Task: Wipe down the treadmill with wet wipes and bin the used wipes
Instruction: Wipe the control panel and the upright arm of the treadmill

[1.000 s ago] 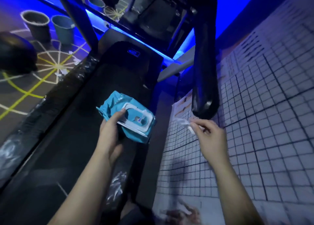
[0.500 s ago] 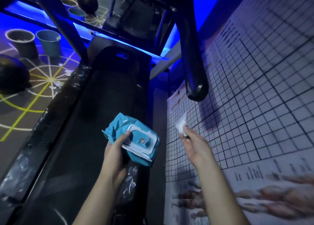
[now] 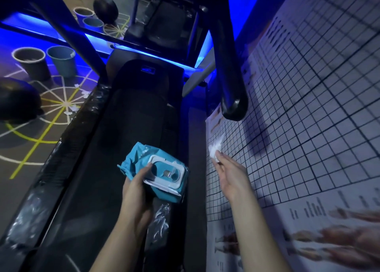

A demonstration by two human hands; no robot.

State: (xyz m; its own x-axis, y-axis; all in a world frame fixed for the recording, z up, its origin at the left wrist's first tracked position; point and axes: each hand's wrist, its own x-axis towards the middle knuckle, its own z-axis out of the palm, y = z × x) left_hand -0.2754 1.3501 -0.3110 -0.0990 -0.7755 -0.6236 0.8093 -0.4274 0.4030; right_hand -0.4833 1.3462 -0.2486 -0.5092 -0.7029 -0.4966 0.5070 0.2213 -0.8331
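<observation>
Your left hand (image 3: 137, 186): fingers clamped on wet-wipe pack (image 3: 164, 174) (lid open). Your right hand (image 3: 231, 175): fingers pinching crumpled wipe (image 3: 214, 150), seemingly due for binning.

The right hand (image 3: 230, 175) has lowered the wipe (image 3: 214, 148) away from the handrail (image 3: 232, 99).

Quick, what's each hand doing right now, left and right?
Left hand: holding the wet wipes pack.
Right hand: pinching a white wipe at its fingertips.
</observation>
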